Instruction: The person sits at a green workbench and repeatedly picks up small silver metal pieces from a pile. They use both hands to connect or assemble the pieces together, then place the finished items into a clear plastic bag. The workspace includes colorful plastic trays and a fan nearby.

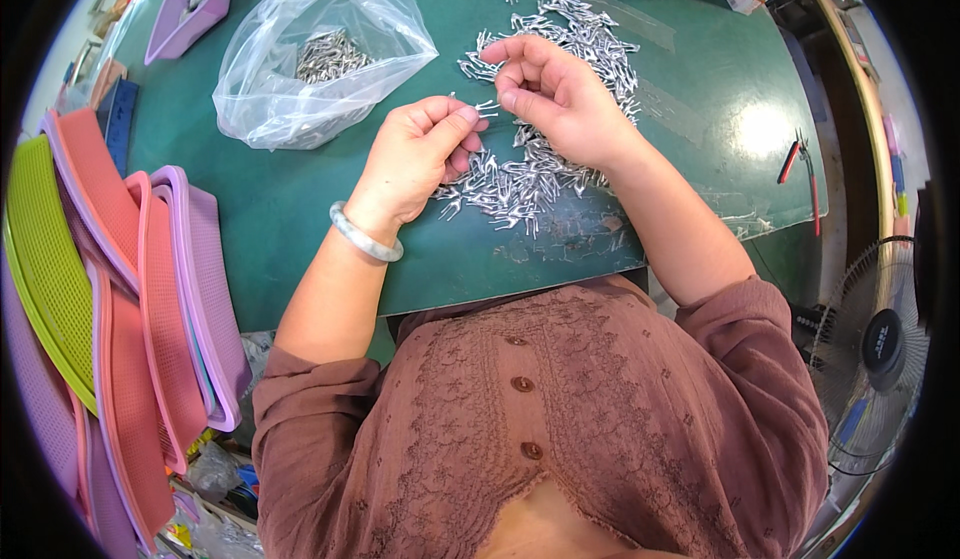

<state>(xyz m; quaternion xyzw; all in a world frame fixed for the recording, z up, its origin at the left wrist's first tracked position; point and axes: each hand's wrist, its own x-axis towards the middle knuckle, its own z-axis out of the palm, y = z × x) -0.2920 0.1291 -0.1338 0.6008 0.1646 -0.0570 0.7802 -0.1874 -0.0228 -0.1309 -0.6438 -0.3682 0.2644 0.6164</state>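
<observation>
My left hand is closed, its thumb and fingers pinching small forked metal pieces whose prongs stick out toward the right. A pale bangle circles that wrist. Just to the right, my right hand hovers over a spread-out pile of the same silvery forked pieces. Its fingers are bent and the thumb stands a little apart from them; I see nothing held there. Both hands are above a green tabletop. The pile reaches from below the left hand up past the right hand.
A clear plastic bag with more metal pieces lies at the upper left, near a purple tray. Stacked plastic baskets stand left of the table. Red-handled pliers lie at the right edge, and a fan stands beyond.
</observation>
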